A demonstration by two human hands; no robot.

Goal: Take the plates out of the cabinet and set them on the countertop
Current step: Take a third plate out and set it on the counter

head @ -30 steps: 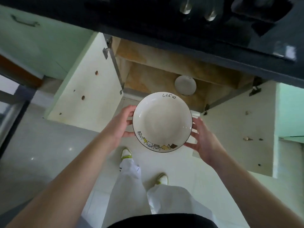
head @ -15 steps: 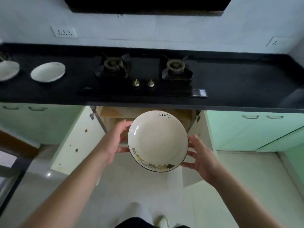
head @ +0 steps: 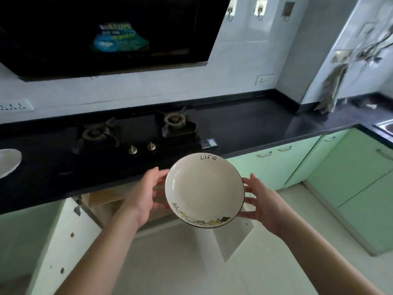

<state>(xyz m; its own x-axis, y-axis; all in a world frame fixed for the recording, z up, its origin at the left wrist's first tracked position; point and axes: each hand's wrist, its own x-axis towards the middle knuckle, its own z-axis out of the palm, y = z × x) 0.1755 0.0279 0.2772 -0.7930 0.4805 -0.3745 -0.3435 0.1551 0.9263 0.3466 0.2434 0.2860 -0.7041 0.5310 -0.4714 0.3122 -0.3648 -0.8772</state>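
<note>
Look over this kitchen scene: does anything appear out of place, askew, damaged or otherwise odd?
Nothing looks damaged or spilled. The cabinet door below the countertop hangs wide open, and its inner face shows small dark marks. Both hands, left hand and right hand, hold the plate tilted.

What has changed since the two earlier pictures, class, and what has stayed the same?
The plate has been lifted from in front of the open cabinet up to the level of the countertop. The left hand and right hand still hold its opposite edges, its "life" lettering farthest from the person.
</note>
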